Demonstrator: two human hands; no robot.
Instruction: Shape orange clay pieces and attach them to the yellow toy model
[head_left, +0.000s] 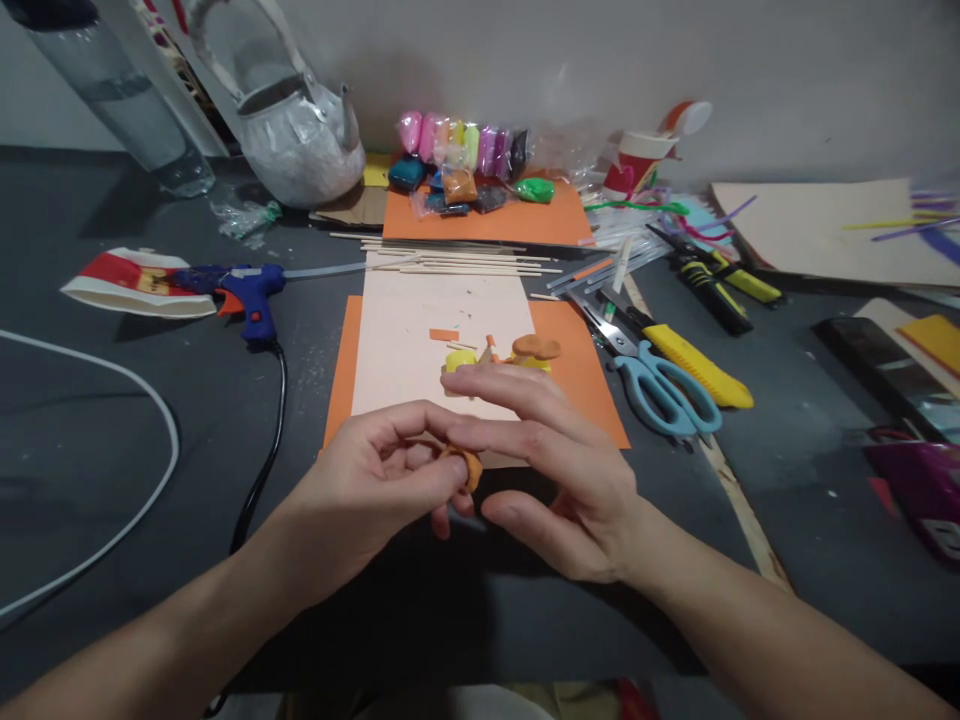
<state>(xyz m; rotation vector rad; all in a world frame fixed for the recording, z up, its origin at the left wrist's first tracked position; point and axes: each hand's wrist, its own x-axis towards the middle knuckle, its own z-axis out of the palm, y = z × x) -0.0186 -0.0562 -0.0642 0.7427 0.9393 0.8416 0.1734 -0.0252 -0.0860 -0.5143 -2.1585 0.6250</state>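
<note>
Orange clay lump (pixel 472 468) above dark tabletop (pixel 795 450), grey wall (pixel 600 60) behind

Slim bare forearms (pixel 195 640), narrow bare wrists (pixel 637 545)

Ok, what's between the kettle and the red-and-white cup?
In the head view: a yellow piece beside the kettle, wrapped packs of coloured clay, some on an orange sheet, and clear plastic near the cup.
</note>
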